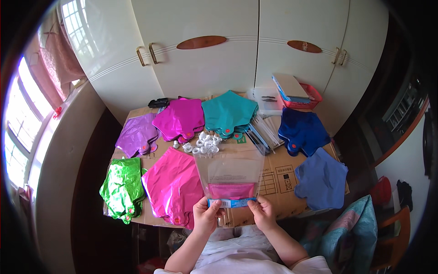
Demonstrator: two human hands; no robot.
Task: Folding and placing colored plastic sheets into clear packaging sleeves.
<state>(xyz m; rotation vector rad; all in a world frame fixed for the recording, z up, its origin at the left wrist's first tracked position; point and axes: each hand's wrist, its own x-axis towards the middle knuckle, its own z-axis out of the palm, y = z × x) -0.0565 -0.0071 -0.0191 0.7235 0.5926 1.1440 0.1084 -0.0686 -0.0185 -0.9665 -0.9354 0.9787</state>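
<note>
A clear plastic bag (228, 164) with a blue printed strip along its near end lies flat between my two hands, over the front edge of the table. Inside it, close to the strip, shows a folded pink foil piece (232, 189). My left hand (206, 214) pinches the strip's left end, thumb on top. At the right end, my right hand (263, 213) grips the strip the same way. Beside my left hand lies a pile of flat hot-pink star-shaped foil balloons (173, 187). Small white rings or rolls (204, 144) sit loosely beyond the bag.
Cardboard (278, 201) covers the table. More flat foil star piles surround it: green (122, 185), purple (137, 134), magenta (180, 118), teal (230, 113), dark blue (305, 131), grey-blue (321, 180). Clear sleeves (264, 132) and a red basket (312, 97) stand farther back, before white cabinets (205, 64).
</note>
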